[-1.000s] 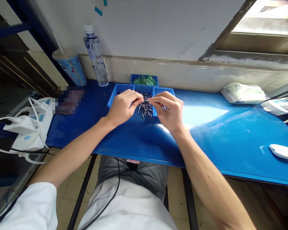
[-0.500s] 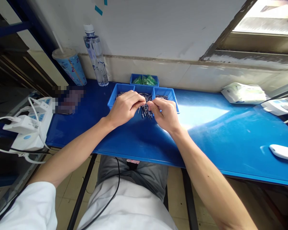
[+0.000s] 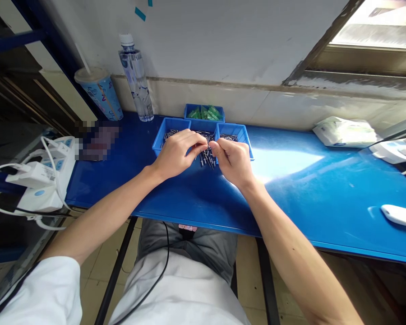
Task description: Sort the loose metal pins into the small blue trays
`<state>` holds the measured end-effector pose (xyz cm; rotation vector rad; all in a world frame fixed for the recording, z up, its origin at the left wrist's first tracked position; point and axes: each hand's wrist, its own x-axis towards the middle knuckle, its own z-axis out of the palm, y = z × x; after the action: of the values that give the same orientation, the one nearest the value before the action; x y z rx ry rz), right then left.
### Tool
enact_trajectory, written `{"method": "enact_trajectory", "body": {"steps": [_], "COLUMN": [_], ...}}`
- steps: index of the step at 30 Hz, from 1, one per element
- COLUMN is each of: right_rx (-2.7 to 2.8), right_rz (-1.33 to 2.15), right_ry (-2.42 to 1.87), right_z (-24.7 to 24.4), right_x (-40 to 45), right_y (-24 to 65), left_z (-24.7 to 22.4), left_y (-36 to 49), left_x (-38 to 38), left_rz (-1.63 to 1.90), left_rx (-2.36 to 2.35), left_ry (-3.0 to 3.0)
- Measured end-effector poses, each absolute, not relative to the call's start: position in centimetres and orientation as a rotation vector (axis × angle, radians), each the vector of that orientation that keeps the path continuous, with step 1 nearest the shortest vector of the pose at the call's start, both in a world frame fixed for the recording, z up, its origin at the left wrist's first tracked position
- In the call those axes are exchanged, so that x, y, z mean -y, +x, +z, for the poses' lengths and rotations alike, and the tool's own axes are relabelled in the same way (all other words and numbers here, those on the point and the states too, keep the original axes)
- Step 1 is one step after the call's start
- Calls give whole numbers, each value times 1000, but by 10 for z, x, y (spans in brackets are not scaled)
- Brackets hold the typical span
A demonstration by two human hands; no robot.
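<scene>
My left hand [image 3: 178, 152] and my right hand [image 3: 235, 163] meet fingertip to fingertip above the front of the blue bins. Both are closed in a pinch. Whatever sits between the fingertips is too small and hidden to name. Below them lies a pile of thin metal pins with thicker ends [image 3: 207, 160], resembling rivets. The left blue bin [image 3: 158, 136] and the right blue bin [image 3: 248, 143] hold similar metal pieces, partly covered by my hands. Behind them, a smaller blue bin [image 3: 203, 121] contains green pieces [image 3: 208, 112].
A water bottle [image 3: 137, 85] and a patterned cup with a straw [image 3: 99, 92] stand at the back left. A power strip with cables [image 3: 49, 189] is at the left edge. On the right are a white packet [image 3: 345, 132] and a white oblong object [image 3: 401, 215].
Both hands stay pinched together over the pile. The left fingertips have shifted slightly, and the whole view has moved a little.
</scene>
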<state>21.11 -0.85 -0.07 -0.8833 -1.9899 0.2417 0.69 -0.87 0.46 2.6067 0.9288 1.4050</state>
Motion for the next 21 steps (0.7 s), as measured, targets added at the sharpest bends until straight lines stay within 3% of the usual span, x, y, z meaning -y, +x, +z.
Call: {"method": "enact_trajectory", "body": {"steps": [21], "right_rx": [1946], "right_rz": [117], "right_ry": [-776], "right_z": [0], "right_x": [7], "right_y": [211], "left_z": [10], "left_y": [6], "left_x": [13], "left_rz": [1332], "left_rx": [-1170], "left_ry": [2552]}}
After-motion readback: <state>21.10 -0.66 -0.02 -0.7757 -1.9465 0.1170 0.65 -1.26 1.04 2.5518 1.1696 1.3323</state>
